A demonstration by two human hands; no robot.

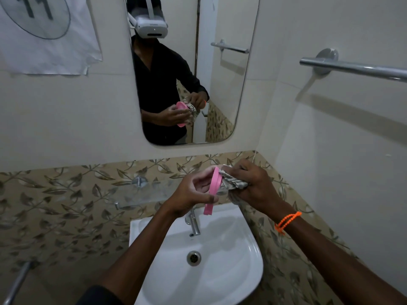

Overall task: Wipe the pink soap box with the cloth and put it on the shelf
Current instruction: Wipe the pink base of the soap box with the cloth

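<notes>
My left hand (pixel 193 191) grips the pink soap box (pixel 212 190), held on edge above the sink so only its thin rim faces me. My right hand (pixel 253 186) is closed on a bunched, patterned cloth (pixel 232 183) and presses it against the right face of the box. A glass shelf (pixel 141 192) on metal brackets runs along the leaf-patterned tiles, left of and behind my hands. The mirror (pixel 220 84) repeats the same hold: box in one hand, cloth against it.
A white sink (pixel 242 271) with a chrome tap (pixel 193 223) lies directly below my hands. A towel rail (pixel 356 69) juts from the right wall. A paper sheet (pixel 44 34) hangs at the upper left, and a metal pipe (pixel 17 282) shows at the lower left.
</notes>
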